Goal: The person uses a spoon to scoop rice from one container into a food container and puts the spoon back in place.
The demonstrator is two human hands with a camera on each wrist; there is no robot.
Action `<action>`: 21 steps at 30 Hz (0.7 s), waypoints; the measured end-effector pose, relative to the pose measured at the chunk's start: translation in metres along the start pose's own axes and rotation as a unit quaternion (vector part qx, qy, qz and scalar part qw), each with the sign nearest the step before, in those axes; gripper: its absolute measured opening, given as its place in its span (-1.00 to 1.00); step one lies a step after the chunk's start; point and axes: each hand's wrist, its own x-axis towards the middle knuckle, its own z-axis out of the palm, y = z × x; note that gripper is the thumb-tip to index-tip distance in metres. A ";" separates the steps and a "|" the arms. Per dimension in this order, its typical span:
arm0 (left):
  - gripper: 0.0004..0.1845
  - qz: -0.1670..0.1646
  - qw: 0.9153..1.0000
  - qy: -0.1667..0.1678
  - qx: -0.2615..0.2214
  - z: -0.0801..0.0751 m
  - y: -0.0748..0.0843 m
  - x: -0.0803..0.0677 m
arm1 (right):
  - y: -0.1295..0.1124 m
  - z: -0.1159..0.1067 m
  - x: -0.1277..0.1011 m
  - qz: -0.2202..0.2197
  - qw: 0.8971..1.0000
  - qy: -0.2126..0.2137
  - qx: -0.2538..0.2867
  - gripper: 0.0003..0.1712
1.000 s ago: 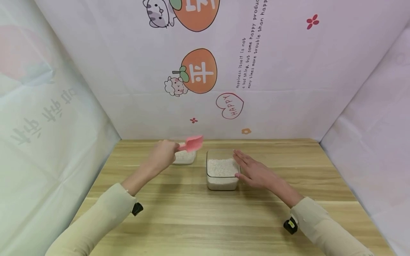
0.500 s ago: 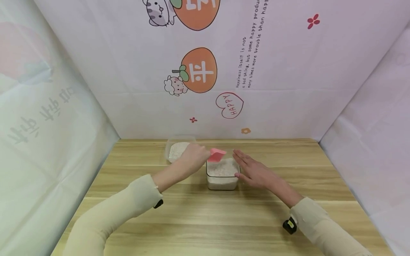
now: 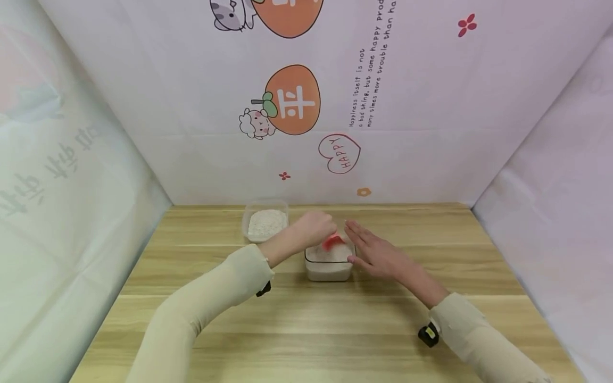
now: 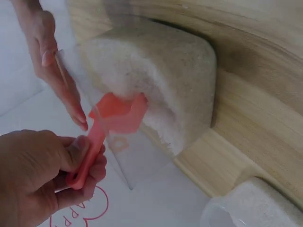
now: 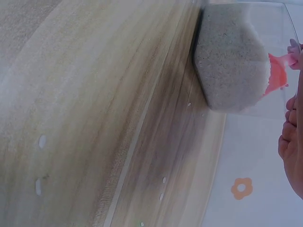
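My left hand (image 3: 313, 229) grips the handle of a pink scoop (image 4: 120, 113), its fingers curled round it. The scoop's head dips into white rice (image 4: 128, 71) inside a clear square container (image 3: 329, 271). My right hand (image 3: 380, 255) lies along the container's right side with its fingers straight, touching the rim. In the right wrist view the scoop's head shows through the clear wall, at the surface of the rice. Behind and left of my left hand stands a second, smaller clear tub (image 3: 245, 223), partly filled with rice.
A few loose grains (image 5: 42, 141) lie on the wooden table (image 3: 306, 330) near the right hand. A white printed sheet (image 3: 412, 133) rises along the table's back edge, with more sheeting (image 3: 86, 186) at both sides.
My left hand has carried the scoop rightward from beside the smaller tub to the square container and lowered its head into it. The right hand has stayed at the container's side.
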 end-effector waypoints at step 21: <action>-0.60 -0.036 0.934 -0.129 -0.331 0.016 -0.043 -0.018 | -0.002 -0.001 -0.001 0.013 1.000 -0.005 0.002 -0.13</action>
